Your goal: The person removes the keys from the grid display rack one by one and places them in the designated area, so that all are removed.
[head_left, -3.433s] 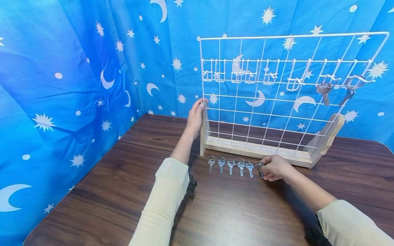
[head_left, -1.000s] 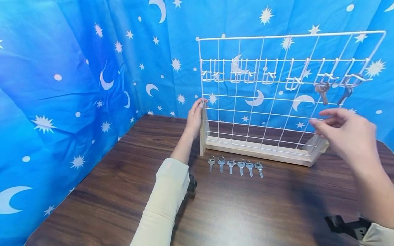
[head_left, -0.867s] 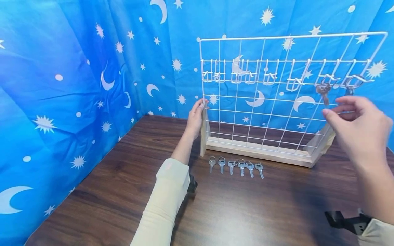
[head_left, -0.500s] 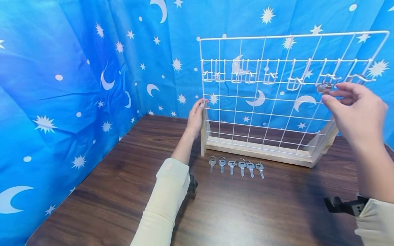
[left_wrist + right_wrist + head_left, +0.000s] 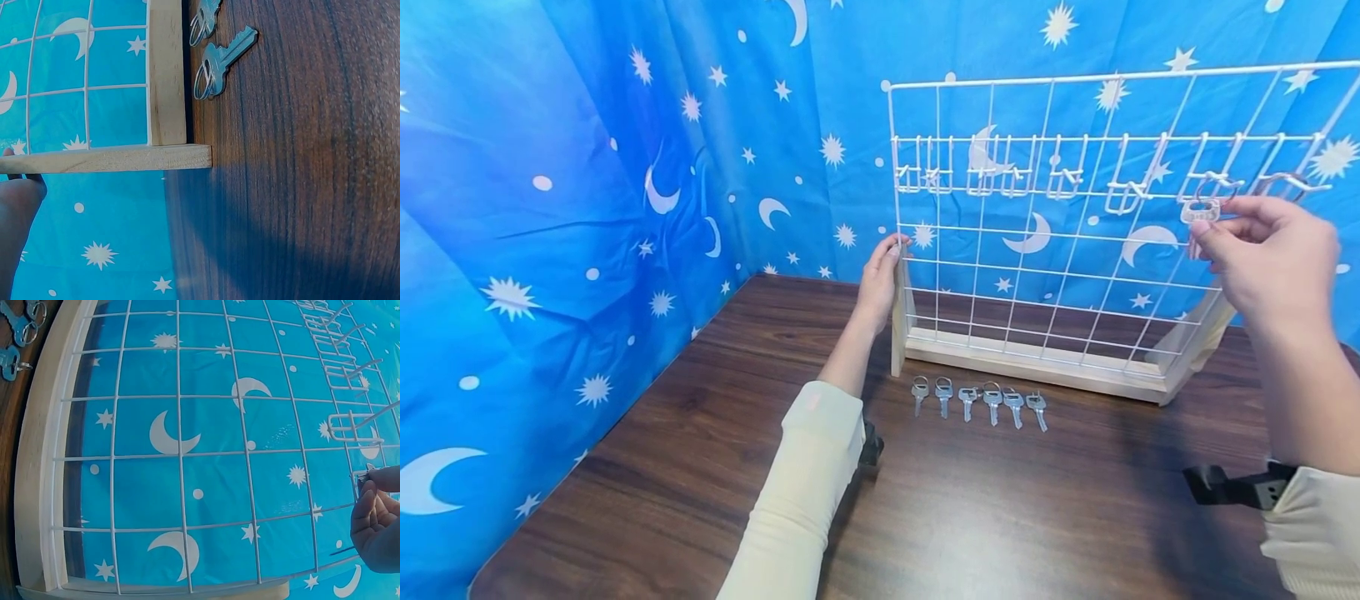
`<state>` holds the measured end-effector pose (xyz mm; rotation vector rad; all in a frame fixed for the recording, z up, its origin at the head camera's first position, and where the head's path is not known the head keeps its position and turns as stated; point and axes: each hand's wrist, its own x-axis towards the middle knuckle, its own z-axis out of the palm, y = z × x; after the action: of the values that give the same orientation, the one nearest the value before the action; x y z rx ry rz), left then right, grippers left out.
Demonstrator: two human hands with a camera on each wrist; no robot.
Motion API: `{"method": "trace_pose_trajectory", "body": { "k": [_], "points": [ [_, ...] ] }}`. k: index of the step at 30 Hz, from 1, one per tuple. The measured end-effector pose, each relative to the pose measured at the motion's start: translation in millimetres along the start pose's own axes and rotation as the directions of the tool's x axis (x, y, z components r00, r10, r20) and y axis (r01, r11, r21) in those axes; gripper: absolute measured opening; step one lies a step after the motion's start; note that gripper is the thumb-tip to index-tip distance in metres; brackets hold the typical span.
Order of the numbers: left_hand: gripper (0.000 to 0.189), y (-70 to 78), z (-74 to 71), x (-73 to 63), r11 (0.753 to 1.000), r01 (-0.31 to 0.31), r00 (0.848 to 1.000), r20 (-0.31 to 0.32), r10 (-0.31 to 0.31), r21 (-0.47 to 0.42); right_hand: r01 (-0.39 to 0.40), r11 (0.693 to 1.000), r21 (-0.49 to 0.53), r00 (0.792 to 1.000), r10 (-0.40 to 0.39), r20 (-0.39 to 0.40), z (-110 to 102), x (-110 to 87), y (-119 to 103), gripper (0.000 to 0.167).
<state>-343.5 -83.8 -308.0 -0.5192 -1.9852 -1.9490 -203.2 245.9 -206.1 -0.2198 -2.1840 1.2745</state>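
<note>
A white wire grid rack (image 5: 1033, 267) with wooden feet stands on the table. At its left edge my left hand (image 5: 880, 279) grips the upright, thumb in front and fingers reaching behind; the left wrist view shows the wooden side post (image 5: 106, 160) beside the fingers. My right hand (image 5: 1277, 254) pinches a silver key (image 5: 1199, 212) whose ring hangs at the second hook from the right. In the right wrist view the hand (image 5: 378, 519) covers most of that key. Another key ring (image 5: 1285, 185) hangs on the rightmost hook, its key hidden behind the right hand.
Several silver keys (image 5: 992, 404) with rings lie in a row on the dark wood table (image 5: 955, 517), in front of the rack's wooden base (image 5: 1037, 360). More white hooks (image 5: 1066, 179) line the grid. A blue star-and-moon cloth (image 5: 587, 208) hangs behind and left.
My right hand has let go of the key at the row's right end, risen to the hooks and taken hold of a hanging key. My left hand has stayed on the rack.
</note>
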Motion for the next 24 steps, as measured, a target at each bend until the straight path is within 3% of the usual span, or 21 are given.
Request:
{"method": "trace_pose_trajectory", "body": {
  "k": [5, 10, 18, 24],
  "points": [
    [0.033, 1.5, 0.6, 0.2, 1.000, 0.001, 1.000, -0.002, -0.001, -0.015, -0.005, 0.998, 0.062, 1.000, 0.005, -0.010, -0.2, -0.3, 2.9, 0.039],
    [0.033, 2.6, 0.7, -1.6, 0.999, 0.029, 1.000, -0.002, -0.029, -0.018, -0.043, 0.994, 0.099, 0.999, 0.044, -0.007, 0.6, -2.4, 4.6, 0.045],
    [0.033, 3.2, 0.6, -0.4, 1.000, 0.018, 1.000, 0.002, -0.018, -0.003, -0.054, 0.968, 0.245, 0.998, 0.055, 0.003, 3.1, -3.6, 4.2, 0.039],
    [0.034, 2.3, 0.5, -1.0, 1.000, 0.015, 1.000, 0.000, -0.015, -0.004, -0.085, 0.954, 0.287, 0.996, 0.079, 0.034, 2.5, -4.9, 6.3, 0.050]
  ]
}}
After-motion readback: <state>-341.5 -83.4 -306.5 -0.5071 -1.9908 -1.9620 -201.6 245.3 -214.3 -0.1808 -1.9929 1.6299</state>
